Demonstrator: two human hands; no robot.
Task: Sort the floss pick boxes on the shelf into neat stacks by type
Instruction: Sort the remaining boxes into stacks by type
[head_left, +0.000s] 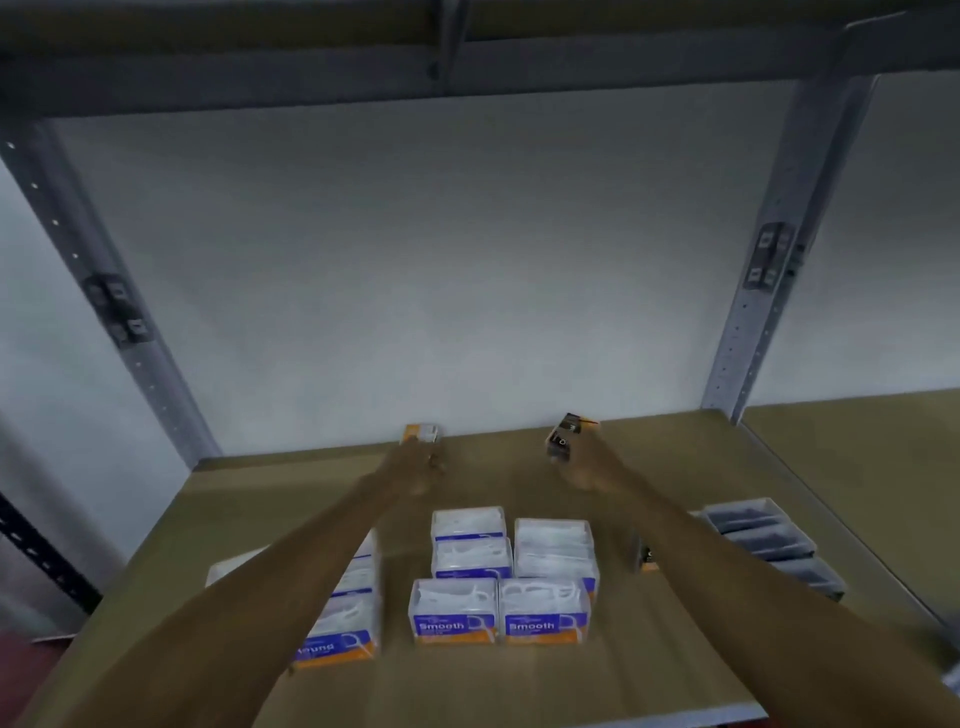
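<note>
Both of my arms reach to the back of the shelf (519, 686). My left hand (415, 470) is closed around a white-and-orange box (422, 433) near the rear edge, at about 11 o'clock from the shelf centre. My right hand (584, 470) grips a dark box (563, 434), tilted and lifted clear of the board, at about 1 o'clock. Motion blur hides the exact finger placement on either box.

Procedure for the step in hand, as I judge it: bring each rear box forward to the group of its own type.

1. Keep the grip on the short sides so that the printed face can be read before placing.
2. Level the dark box before setting it down; it is tilted now.
3. Lower each box squarely onto its stack, edges flush, then let go.

Position of the targets relative to my hands:

- The white "Smooth" boxes (498, 608) stand between my forearms, at 6 o'clock from both hands, near the front edge. More of them lie partly under my left forearm.
- The dark boxes (769, 540) lie in a row outside my right forearm, at about 4 o'clock from my right hand.

The left box appears to match the white group; the right box appears to match the dark row.
</note>
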